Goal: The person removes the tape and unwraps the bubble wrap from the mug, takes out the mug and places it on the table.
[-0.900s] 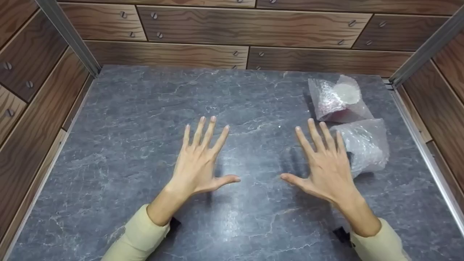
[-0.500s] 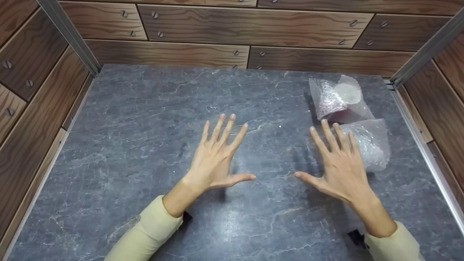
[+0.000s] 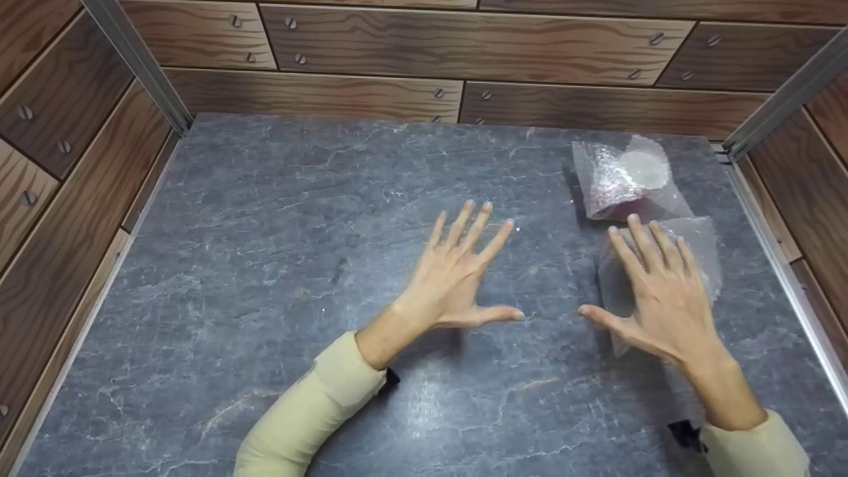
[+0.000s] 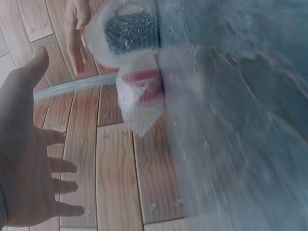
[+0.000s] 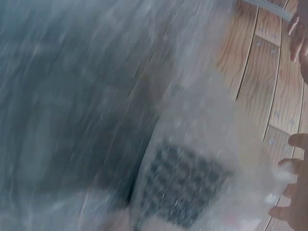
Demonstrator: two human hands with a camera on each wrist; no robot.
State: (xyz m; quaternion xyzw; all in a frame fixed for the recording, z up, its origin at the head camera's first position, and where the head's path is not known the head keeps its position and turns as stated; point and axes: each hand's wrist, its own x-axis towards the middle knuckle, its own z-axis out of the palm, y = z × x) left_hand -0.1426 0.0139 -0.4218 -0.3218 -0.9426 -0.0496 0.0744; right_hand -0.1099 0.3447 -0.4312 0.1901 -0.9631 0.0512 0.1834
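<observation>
While open tabletop [image 3: 265, 218] surrounds the left hand [image 3: 457, 277], right hand [image 3: 664, 298] overlaps bubble wrap [image 3: 705, 240] — both splayed.

No legible text, label, brand, number or sign seen from here: none on the far bubble-wrapped package [image 3: 626, 182], near bubble-wrapped package [image 4: 131, 33], worktop [image 3: 265, 218] or wood-patterned wall [image 3: 483, 46]. Wrap obscures the contents; any print underneath unreadable.
</observation>
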